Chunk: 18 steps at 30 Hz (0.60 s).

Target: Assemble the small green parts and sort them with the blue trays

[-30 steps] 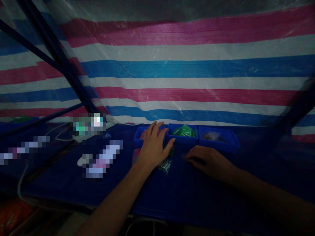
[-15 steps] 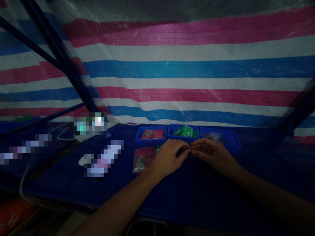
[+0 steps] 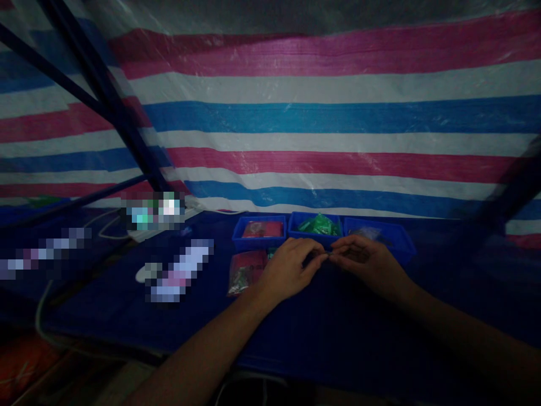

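Observation:
My left hand [image 3: 293, 265] and my right hand [image 3: 367, 260] meet fingertip to fingertip over the dark blue table [image 3: 338, 344]. Both are closed in a pinch, and whatever lies between the fingertips is too small and dark to name. Just behind them stands a blue bin with green plastic packets [image 3: 319, 225]. To its right, another blue bin [image 3: 399, 242] holds something clear and crinkled, partly covered by my right hand. Left of my left hand lies a flat clear bag with reddish contents [image 3: 245, 270]. A small green item behind that hand is mostly hidden.
A third blue bin [image 3: 238, 241] at the back left holds reddish packets. Further left are a white power strip [image 3: 147, 232] with cables, a round white object [image 3: 145, 274] and a blurred-out strip [image 3: 181, 270]. A striped tarp [image 3: 321, 118] hangs behind the table, with dark metal bars at the left.
The fingertips of my right hand have shifted slightly and draw closer into a pinch against the left ones. Everything else stays where it was.

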Motion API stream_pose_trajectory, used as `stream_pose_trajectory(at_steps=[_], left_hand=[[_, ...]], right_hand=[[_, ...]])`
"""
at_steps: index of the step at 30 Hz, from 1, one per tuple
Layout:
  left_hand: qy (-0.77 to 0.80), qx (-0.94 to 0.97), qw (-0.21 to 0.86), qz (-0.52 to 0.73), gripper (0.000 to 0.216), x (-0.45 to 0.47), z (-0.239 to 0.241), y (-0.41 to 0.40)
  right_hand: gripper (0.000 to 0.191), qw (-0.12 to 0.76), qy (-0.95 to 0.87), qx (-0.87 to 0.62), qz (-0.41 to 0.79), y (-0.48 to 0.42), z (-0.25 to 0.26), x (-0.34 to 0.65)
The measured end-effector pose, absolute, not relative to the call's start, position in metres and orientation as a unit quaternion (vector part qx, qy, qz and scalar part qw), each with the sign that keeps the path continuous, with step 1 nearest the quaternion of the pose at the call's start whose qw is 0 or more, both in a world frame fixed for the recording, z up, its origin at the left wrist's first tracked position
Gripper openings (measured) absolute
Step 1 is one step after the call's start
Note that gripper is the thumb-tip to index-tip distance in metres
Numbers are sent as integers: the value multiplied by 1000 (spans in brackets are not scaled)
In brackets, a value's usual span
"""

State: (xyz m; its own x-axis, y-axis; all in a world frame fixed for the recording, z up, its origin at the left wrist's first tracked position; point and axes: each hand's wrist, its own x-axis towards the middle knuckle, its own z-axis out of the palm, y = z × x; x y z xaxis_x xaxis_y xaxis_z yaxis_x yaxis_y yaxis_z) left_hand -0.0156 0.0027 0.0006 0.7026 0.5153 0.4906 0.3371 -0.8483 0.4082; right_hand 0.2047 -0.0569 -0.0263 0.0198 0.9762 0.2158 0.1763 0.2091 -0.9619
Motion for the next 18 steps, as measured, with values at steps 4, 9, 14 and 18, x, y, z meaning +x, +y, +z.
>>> stream_pose_trajectory(at_steps=[4, 9, 14, 18], left_hand=[[238, 913, 122, 308, 16, -16, 1, 2], [237, 917, 55, 316, 22, -17, -2, 0], [194, 921, 53, 332, 21, -15, -4, -2], [215, 895, 57, 386, 19, -14, -2, -3]], right_hand=[[36, 518, -586, -489, 387, -56, -27, 205], [30, 543, -569, -517, 338, -57, -25, 206], [33, 566, -565, -512, 314, -55, -27, 208], [38, 582, -546, -525, 296, -52, -31, 211]])
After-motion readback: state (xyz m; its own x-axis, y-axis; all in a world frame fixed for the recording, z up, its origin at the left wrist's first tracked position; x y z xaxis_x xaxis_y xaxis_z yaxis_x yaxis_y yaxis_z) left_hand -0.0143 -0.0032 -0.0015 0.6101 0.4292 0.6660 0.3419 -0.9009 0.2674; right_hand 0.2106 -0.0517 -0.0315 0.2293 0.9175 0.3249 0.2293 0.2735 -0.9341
